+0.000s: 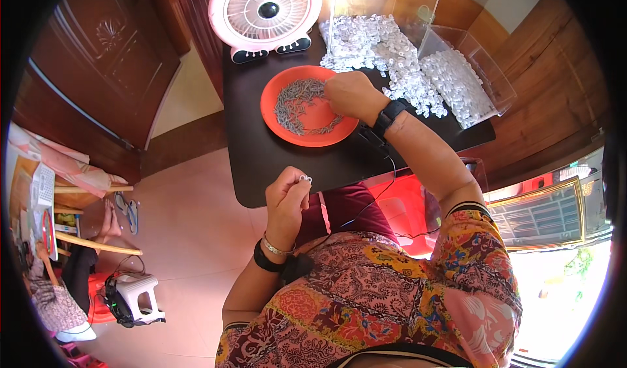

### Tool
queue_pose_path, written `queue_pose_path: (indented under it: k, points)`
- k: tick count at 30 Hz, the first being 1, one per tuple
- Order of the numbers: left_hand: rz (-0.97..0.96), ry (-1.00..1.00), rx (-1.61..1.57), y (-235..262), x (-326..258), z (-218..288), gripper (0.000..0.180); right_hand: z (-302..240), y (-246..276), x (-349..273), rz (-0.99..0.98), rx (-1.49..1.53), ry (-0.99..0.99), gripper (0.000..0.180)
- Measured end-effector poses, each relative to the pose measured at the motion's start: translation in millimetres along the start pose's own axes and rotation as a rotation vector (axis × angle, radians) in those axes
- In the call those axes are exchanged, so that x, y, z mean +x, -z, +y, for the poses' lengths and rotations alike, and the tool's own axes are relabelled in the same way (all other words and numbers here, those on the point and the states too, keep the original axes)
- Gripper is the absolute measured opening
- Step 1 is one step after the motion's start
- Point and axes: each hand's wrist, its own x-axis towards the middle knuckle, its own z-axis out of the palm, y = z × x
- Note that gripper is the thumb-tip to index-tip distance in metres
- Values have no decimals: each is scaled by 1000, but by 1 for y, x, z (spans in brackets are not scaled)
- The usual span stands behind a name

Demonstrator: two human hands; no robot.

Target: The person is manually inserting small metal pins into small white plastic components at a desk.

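My left hand [287,190] is closed in a pinch at the front edge of the dark table. A small white plastic piece [304,179] shows between its thumb and forefinger. My right hand [353,95] reaches over the right side of an orange plate [273,116], fingers bent down and pressed together. Whether anything is between those fingertips is hidden. Thin grey nail-like pins [292,100] lie in a loose ring on the plate. Right of the plate, many small clear-white plastic pieces [408,74] spread out from a clear bin.
A pink fan [269,10] stands at the back of the black table [251,159]. A tipped clear box [499,93] holds more white pieces at the right. A cable [392,172] hangs from my right wristband. Another person [81,276] sits at the far left by a white stool [140,296].
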Motion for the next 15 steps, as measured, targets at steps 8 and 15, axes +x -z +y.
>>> queue_pose_path:
  k: [8, 15]
  points:
    - [-10, 27, -52, -1, -1, 4, 12, -7, 8, 8, -66, -26, 4, 12]
    - [-8, 36, -24, -5, -5, 7, 14, -7, 11, 7, -71, -52, 55, 11]
